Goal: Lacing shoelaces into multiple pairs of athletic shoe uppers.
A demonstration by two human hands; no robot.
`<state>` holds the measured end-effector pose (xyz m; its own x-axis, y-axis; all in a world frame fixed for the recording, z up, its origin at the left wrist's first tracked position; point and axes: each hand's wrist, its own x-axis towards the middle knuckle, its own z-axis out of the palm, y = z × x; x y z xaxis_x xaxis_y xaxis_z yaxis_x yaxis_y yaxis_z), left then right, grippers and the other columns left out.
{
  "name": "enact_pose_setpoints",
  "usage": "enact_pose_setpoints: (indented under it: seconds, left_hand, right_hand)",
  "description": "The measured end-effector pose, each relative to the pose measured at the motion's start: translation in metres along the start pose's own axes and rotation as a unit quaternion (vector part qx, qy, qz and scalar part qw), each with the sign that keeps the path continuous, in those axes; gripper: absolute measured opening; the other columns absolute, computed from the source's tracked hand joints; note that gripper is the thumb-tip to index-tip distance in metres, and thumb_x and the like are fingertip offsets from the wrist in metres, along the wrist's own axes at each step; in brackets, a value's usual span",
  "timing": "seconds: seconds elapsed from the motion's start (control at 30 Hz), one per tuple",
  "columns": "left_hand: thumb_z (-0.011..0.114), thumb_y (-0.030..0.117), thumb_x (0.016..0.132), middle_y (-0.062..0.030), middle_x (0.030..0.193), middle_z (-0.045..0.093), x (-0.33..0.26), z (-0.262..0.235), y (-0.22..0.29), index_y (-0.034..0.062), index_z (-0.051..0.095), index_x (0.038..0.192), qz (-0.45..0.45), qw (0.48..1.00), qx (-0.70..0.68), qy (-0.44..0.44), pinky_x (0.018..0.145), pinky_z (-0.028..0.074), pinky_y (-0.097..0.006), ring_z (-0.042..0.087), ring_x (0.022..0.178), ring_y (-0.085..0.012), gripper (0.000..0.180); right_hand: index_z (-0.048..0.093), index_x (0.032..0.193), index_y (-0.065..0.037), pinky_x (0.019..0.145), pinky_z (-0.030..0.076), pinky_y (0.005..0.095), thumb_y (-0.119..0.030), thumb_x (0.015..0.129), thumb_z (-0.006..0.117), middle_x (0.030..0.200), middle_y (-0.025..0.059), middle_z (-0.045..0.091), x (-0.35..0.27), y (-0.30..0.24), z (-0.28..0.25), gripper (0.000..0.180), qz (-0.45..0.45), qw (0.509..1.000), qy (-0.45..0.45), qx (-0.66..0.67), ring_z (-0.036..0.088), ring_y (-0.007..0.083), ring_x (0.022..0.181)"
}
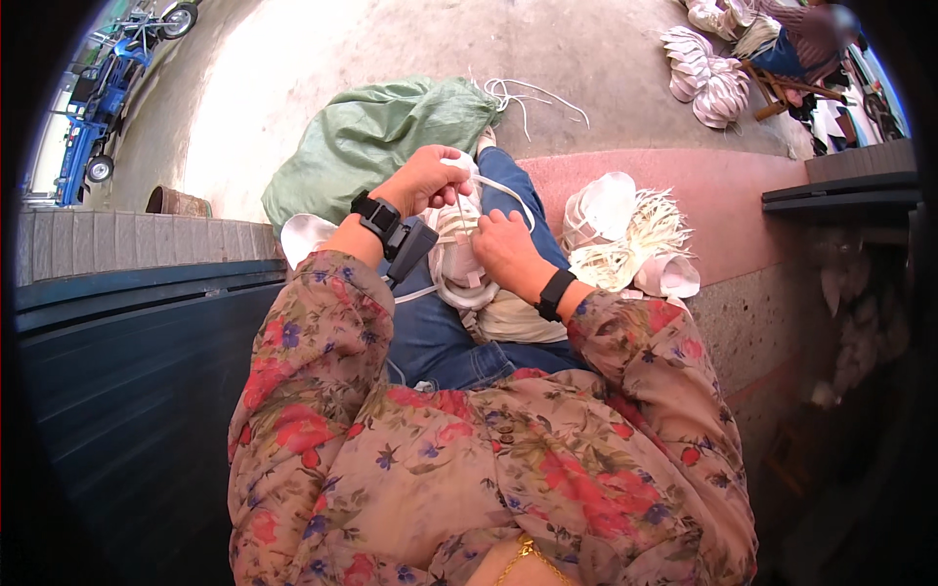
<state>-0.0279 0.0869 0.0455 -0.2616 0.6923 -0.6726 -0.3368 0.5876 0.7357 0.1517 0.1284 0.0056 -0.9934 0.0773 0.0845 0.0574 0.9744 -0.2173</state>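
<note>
A white and pale pink shoe upper [459, 259] rests on my lap, lengthwise between my knees. My left hand [432, 180] is closed at its far end, finger and thumb pinched on a white shoelace [508, 188]. The lace loops out to the right past my knee. Curled over the right side of the upper, my right hand [510, 252] has its fingertips pressed together near the eyelet rows. What those fingertips grip is too small to make out. A thin pale strand runs down from my left fingers toward the upper's middle.
A green sack [376, 137] lies ahead of my knees, loose white cords [532, 98] beside it. Bundled uppers and laces [635, 230] sit to my right. Farther right, a person [816, 44] sits near stacked uppers [703, 78]. A blue vehicle [98, 107] stands far left.
</note>
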Motion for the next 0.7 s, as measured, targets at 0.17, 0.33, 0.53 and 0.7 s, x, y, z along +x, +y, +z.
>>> enact_pose_setpoints:
  seconds: [0.17, 0.33, 0.53, 0.7]
  left_hand:
    - [0.055, 0.001, 0.076, -0.0131, 0.067, 0.059, 0.01, 0.011, -0.002, -0.0056, 0.027, 0.122, -0.003, 0.999, -0.04, -0.03, 0.031, 0.032, -0.02, 0.05, 0.04, -0.0101, 0.054]
    - [0.058, 0.001, 0.075, -0.0135, 0.065, 0.059, 0.025, 0.029, -0.014, -0.0061, 0.028, 0.12, -0.029, 0.997, -0.043, -0.05, 0.032, 0.033, -0.021, 0.051, 0.04, -0.0114, 0.054]
    - [0.056, 0.005, 0.075, -0.0164, 0.067, 0.059, 0.016, 0.055, -0.018, -0.0066, 0.034, 0.121, -0.031, 0.948, 0.316, -0.03, 0.034, 0.039, -0.026, 0.056, 0.04, -0.0168, 0.053]
    - [0.047, 0.002, 0.07, -0.0187, 0.062, 0.06, 0.0, 0.035, -0.024, -0.0072, 0.061, 0.072, 0.059, 0.872, 0.487, -0.002, 0.049, 0.049, -0.034, 0.061, 0.049, -0.0255, 0.017]
  right_hand:
    - [0.059, 0.068, -0.011, 0.069, 0.034, 0.0335, -0.014, 0.068, 0.056, 0.076, 0.0026, 0.05, -0.002, 0.014, -0.007, 0.005, -0.073, 0.997, 0.021, -0.019, 0.047, 0.0189, 0.08]
    - [0.055, 0.074, -0.011, 0.069, 0.035, 0.0321, -0.004, 0.066, 0.056, 0.077, 0.0035, 0.052, -0.004, 0.012, -0.096, 0.01, -0.05, 0.931, 0.329, 0.152, 0.048, 0.0207, 0.078]
    - [0.056, 0.074, -0.003, 0.059, 0.039, 0.0267, -0.01, 0.081, 0.057, 0.071, 0.0047, 0.054, -0.006, 0.024, -0.185, 0.01, 0.048, 0.821, 0.559, 0.107, 0.048, 0.0185, 0.069]
    - [0.056, 0.078, 0.0, 0.061, 0.039, 0.0233, -0.013, 0.084, 0.055, 0.075, 0.0043, 0.053, -0.018, 0.038, -0.205, 0.014, 0.094, 0.78, 0.612, 0.083, 0.048, 0.0132, 0.07]
